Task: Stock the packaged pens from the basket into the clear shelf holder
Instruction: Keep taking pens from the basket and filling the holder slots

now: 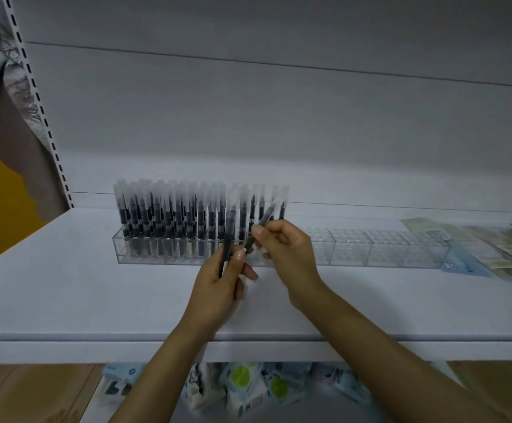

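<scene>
Shelving of white metal fills the view, and a clear holder (370, 251) is set across the middle of the shelf (65, 285), lying from 9 o'clock to 3 o'clock. Its 9 o'clock half is packed with stocked pens (172, 215), each stood upright in a clear sleeve. The 3 o'clock half of the holder is seen as rows of bare cells.

Both hands are raised over the shelf in front of the holder, where the filled part ends. The left hand (218, 288) is wrapped round the lower part of an upright pen (228, 227), with the fingers curled and the thumb laid along its side. The top of that pen is seen against the stocked row. At 3 o'clock of it, the right hand (288, 254) pinches a tilted pen (265, 218) near its lower end between thumb and fingertips. This pen is leaned toward 1 o'clock, so that its top lies by the last pens of the row. The two hands are held close, almost touching at the fingertips.

At the far 3 o'clock end of the shelf, just beside the holder, flat packets (499, 251) are laid overlapping. At 10 o'clock a slotted post (35, 96) is fixed along the edge of the back panel. Below the shelf edge, at 6 o'clock, small packets (248, 383) with green and blue labels are heaped, partly hidden by the forearms.
</scene>
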{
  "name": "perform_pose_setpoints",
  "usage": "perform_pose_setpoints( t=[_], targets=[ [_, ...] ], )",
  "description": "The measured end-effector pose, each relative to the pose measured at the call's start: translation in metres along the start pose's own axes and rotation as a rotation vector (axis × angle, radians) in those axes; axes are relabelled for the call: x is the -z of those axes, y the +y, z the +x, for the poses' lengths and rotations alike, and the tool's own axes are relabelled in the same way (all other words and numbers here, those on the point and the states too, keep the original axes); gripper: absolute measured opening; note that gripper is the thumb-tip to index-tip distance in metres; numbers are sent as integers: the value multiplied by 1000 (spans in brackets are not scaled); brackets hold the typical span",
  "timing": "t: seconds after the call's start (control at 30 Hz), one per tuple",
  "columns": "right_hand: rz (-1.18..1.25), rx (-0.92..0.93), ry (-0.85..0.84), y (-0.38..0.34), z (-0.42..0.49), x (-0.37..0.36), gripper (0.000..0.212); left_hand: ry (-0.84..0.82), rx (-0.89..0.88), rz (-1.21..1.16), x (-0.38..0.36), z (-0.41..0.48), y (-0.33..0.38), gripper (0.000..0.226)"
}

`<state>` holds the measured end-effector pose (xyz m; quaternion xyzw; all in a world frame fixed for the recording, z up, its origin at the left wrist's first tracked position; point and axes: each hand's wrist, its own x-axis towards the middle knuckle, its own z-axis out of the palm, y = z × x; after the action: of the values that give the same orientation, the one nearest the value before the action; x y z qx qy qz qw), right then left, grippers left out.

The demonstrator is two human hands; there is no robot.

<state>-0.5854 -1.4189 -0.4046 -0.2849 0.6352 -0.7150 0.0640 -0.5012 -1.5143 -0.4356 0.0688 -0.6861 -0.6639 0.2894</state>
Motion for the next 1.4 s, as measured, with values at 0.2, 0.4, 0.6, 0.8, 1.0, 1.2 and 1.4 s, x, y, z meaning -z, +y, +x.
perform_pose_setpoints(
  t=[0.2, 0.4, 0.6, 0.8, 1.0, 1.2, 1.4],
  targets=[
    [20, 97, 106, -33, 21, 13, 8, 51, -4, 1, 1, 1, -1, 27],
    [-331, 161, 149, -12, 52, 10, 9, 140, 13, 71, 3, 1, -4, 28],
    [-489, 152, 140, 5, 62, 3, 13, 125, -5, -1, 3, 0, 1, 44],
    [-734, 136, 99, 19, 58, -4, 13, 94, 7, -34, 4, 2, -1, 47],
    [-776, 169, 104, 31, 58, -6, 16, 71, 0, -51, 5, 2, -3, 48],
    [-716, 209, 110, 35, 58, -4, 17, 62, -3, -47, 4, 2, -3, 48],
    [-681, 193, 90, 33, 57, -1, 19, 62, 6, -48, 4, 1, -3, 51]
  ],
)
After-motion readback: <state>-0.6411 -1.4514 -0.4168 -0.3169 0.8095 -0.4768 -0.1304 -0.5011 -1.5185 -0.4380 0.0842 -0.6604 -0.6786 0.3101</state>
